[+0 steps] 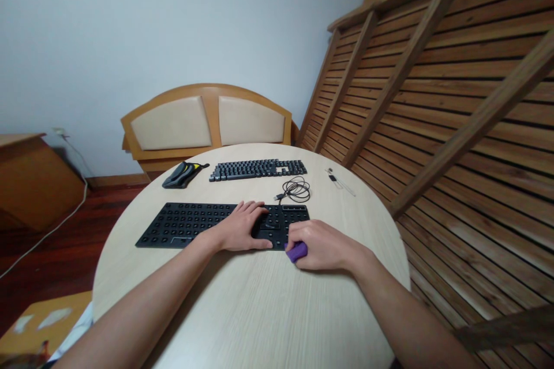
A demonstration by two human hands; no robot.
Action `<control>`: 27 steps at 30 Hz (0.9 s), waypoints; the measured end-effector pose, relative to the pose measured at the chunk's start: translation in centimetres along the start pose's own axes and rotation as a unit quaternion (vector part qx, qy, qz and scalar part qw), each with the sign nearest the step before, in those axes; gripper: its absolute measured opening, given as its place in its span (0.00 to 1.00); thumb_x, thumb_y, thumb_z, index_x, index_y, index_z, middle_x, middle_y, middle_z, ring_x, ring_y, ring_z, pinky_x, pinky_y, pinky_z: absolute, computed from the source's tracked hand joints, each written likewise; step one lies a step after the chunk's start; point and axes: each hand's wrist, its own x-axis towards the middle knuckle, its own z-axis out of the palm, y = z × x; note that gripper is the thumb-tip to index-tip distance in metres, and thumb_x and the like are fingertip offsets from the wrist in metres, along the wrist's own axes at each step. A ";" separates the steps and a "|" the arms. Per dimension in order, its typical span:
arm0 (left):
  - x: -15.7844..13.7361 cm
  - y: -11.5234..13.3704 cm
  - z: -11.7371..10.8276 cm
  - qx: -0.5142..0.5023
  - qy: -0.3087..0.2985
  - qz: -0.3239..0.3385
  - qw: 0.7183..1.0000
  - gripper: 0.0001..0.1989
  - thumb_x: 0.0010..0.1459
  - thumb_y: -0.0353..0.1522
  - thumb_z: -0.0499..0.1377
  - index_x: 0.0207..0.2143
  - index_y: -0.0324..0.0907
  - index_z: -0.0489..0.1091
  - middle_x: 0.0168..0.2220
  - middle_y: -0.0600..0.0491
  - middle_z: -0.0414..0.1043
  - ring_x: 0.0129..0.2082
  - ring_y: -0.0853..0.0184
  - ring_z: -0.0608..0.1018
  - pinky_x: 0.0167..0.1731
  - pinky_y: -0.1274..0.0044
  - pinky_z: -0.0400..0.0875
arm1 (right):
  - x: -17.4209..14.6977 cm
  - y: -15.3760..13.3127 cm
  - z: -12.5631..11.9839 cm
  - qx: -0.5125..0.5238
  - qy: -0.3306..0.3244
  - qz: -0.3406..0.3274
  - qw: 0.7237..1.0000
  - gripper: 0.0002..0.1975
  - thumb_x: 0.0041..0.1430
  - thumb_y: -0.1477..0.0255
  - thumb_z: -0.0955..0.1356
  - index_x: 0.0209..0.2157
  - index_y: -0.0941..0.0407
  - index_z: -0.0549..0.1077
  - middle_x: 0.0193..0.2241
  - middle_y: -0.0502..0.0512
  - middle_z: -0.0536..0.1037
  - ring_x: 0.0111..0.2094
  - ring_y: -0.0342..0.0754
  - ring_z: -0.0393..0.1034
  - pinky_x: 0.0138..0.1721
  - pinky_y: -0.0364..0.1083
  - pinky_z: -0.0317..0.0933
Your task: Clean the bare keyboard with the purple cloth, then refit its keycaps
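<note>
From where I am standing, the person's L hand [242, 228] is resting on the black keyboard base [194, 222], approx. ctr of the frame, w/ its fingers spreading loosely, not clenching. The R hand [322, 244], a bit right of ctr, is clutching a purple cloth [297, 252] w/ bent fingers, at the base's lower R corner. Keycaps [246, 169] are lying in rows, upper ctr, & a coiled cable [295, 189] is lying below them on the round surface [259, 311].
</note>
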 end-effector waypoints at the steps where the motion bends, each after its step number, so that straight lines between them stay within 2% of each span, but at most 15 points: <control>1: 0.0 -0.1 0.0 0.000 0.000 0.000 1.000 0.43 0.51 0.59 0.59 0.59 0.41 0.61 0.65 0.39 0.57 0.64 0.48 0.61 0.64 0.54 0.50 | 0.1 0.3 0.0 0.008 0.022 0.005 1.000 0.11 0.47 0.80 0.71 0.34 0.54 0.79 0.34 0.50 0.78 0.36 0.46 0.72 0.40 0.43 0.63; 4: 0.0 -0.2 0.1 0.000 -0.003 0.000 1.000 0.43 0.52 0.60 0.58 0.60 0.41 0.61 0.65 0.39 0.56 0.65 0.48 0.60 0.64 0.54 0.49 | 0.9 1.4 0.2 -0.004 0.126 0.035 0.991 0.15 0.56 0.80 0.68 0.44 0.54 0.77 0.41 0.53 0.77 0.43 0.48 0.71 0.46 0.46 0.64; 6: 0.0 -0.2 0.1 -0.001 -0.007 0.001 1.000 0.43 0.52 0.60 0.58 0.60 0.41 0.61 0.65 0.39 0.57 0.65 0.48 0.60 0.64 0.54 0.49 | 2.1 2.3 0.4 -0.042 0.154 0.044 0.986 0.15 0.60 0.80 0.66 0.47 0.55 0.76 0.47 0.56 0.76 0.47 0.49 0.70 0.50 0.48 0.63; 8: 0.0 -0.2 0.0 -0.001 -0.007 0.002 1.000 0.43 0.52 0.61 0.57 0.60 0.40 0.61 0.65 0.39 0.57 0.65 0.48 0.60 0.64 0.54 0.49 | 3.4 3.1 0.4 -0.099 0.138 0.050 0.984 0.13 0.62 0.80 0.65 0.47 0.57 0.76 0.48 0.59 0.75 0.50 0.50 0.69 0.51 0.49 0.63; 11: -0.1 -0.1 0.0 -0.003 -0.003 -0.001 1.000 0.44 0.52 0.61 0.56 0.60 0.41 0.61 0.65 0.39 0.56 0.65 0.47 0.59 0.64 0.53 0.49 | 5.2 3.5 0.3 -0.200 0.078 0.061 0.975 0.10 0.63 0.80 0.65 0.44 0.61 0.76 0.44 0.63 0.77 0.49 0.53 0.68 0.51 0.51 0.62; 13: -0.1 -0.1 0.0 -0.004 -0.003 -0.003 1.000 0.44 0.52 0.61 0.57 0.60 0.41 0.61 0.65 0.39 0.56 0.65 0.46 0.59 0.64 0.52 0.49 | 6.0 3.3 0.2 -0.252 0.046 0.067 0.964 0.08 0.64 0.79 0.65 0.41 0.62 0.76 0.41 0.64 0.78 0.48 0.54 0.68 0.49 0.51 0.62; 16: 0.0 -0.1 0.1 -0.002 -0.008 -0.001 1.000 0.44 0.52 0.61 0.57 0.60 0.40 0.61 0.66 0.39 0.56 0.66 0.47 0.58 0.64 0.54 0.49 | 6.5 2.7 -0.1 -0.302 0.016 0.042 0.952 0.07 0.66 0.78 0.64 0.40 0.61 0.75 0.38 0.64 0.78 0.47 0.56 0.69 0.46 0.51 0.61; 21: 0.1 -0.3 0.1 -0.002 -0.013 0.000 1.000 0.46 0.51 0.61 0.57 0.60 0.38 0.60 0.65 0.38 0.57 0.65 0.46 0.59 0.65 0.55 0.48 | 6.5 2.0 -0.4 -0.340 -0.006 0.017 0.940 0.07 0.68 0.76 0.63 0.44 0.62 0.71 0.35 0.63 0.78 0.42 0.54 0.72 0.42 0.49 0.61; 24: 0.1 -0.3 0.0 0.000 -0.013 0.001 1.000 0.46 0.51 0.61 0.58 0.60 0.37 0.61 0.65 0.37 0.56 0.65 0.47 0.59 0.64 0.55 0.49 | 6.2 1.6 -0.4 -0.337 -0.022 0.000 0.941 0.06 0.68 0.75 0.63 0.43 0.62 0.71 0.35 0.63 0.77 0.41 0.53 0.73 0.42 0.48 0.61; 27: 0.1 -0.3 0.0 -0.001 -0.010 0.003 1.000 0.45 0.52 0.61 0.58 0.60 0.38 0.61 0.65 0.37 0.57 0.65 0.48 0.60 0.64 0.56 0.50 | 5.4 0.8 -0.3 -0.318 -0.025 0.011 0.948 0.06 0.67 0.75 0.64 0.40 0.61 0.72 0.34 0.62 0.77 0.40 0.53 0.73 0.40 0.47 0.61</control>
